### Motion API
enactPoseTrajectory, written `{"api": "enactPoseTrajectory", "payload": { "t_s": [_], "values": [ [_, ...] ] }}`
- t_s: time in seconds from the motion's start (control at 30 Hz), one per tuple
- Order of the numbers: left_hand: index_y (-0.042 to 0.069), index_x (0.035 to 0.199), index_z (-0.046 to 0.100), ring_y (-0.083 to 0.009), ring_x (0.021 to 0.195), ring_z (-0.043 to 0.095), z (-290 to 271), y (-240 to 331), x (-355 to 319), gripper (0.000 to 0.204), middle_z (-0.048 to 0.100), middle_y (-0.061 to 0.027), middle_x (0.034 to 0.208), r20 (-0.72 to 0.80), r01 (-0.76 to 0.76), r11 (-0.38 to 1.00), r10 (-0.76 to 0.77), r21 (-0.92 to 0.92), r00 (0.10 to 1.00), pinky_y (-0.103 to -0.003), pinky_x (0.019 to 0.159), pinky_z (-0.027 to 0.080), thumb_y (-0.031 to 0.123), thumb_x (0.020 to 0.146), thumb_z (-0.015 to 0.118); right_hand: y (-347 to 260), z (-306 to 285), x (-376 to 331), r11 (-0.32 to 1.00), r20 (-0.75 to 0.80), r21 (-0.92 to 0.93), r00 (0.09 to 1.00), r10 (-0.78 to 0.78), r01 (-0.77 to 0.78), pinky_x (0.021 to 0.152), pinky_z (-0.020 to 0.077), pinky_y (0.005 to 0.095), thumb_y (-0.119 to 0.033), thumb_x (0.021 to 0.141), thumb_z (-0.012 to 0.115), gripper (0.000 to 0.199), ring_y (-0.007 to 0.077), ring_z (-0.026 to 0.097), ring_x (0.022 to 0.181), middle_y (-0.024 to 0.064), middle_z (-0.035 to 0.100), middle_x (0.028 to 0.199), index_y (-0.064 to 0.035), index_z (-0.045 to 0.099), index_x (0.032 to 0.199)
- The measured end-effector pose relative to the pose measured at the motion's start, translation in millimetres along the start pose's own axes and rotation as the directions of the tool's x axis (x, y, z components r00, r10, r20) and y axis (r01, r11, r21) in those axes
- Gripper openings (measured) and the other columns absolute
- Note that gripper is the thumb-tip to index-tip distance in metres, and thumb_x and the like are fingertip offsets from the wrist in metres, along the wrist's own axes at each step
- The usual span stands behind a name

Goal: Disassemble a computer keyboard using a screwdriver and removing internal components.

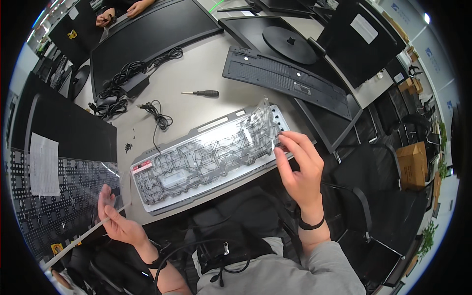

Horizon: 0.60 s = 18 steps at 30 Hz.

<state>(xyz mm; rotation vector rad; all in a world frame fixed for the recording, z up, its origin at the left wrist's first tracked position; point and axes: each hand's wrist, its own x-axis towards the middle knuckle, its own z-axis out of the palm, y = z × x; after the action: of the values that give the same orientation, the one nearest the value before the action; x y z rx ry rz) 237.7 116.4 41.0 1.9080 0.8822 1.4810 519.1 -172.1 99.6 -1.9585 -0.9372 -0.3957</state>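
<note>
An opened keyboard base with a silvery white plate lies in front of me. Over it spreads a clear keyboard membrane with dark circuit traces, its right end curling up. My right hand pinches that raised end between thumb and fingertips. At the far left, my left hand grips the lower edge of a flexible clear sheet printed with rows of dots and dark squares. Thumb and fingers close on this edge, with the fingers partly blurred by the sheet. The keyboard's coiled cable rests above its left part.
A screwdriver lies beyond the keyboard; small dark screws sit left of it. Bundled black cables, an upturned keyboard shell and monitors lie farther back. Another person's hands show at top left. Chairs stand right.
</note>
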Motion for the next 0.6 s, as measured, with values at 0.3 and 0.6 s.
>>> {"api": "enactPoseTrajectory", "payload": {
  "t_s": [0.3, 0.6],
  "values": [
    [-0.011, 0.145, 0.062, -0.0335, 0.136, 0.069, -1, 3, 0, 0.044, 0.07, -0.0254, 0.149, 0.024, -0.003, 1.0, 0.003, 0.011, 1.0, -0.046, 0.116, 0.053, 0.021, 0.125, 0.039, 53, 5, -28, 0.957, 0.012, -0.176, 0.971, 0.237, -0.231, 0.105, 0.0546, 0.0463, -0.005, 0.094, 0.083, 0.034, 0.0403, 0.068, 0.122, 0.02, 0.073, 0.131, 0.0063, 0.074, 0.124],
    [-0.011, 0.144, 0.064, -0.032, 0.133, 0.07, 3, 9, 0, 0.042, 0.073, -0.0235, 0.144, 0.002, 0.033, 0.999, -0.033, -0.011, 0.999, -0.045, 0.114, 0.053, 0.021, 0.123, 0.046, 52, 11, -37, 0.966, 0.21, -0.257, 0.974, 0.089, -0.033, 0.123, 0.0429, 0.053, -0.021, 0.092, 0.09, 0.06, 0.0445, 0.051, 0.154, 0.0202, 0.058, 0.165, 0.0038, 0.069, 0.142]
  ]
}}
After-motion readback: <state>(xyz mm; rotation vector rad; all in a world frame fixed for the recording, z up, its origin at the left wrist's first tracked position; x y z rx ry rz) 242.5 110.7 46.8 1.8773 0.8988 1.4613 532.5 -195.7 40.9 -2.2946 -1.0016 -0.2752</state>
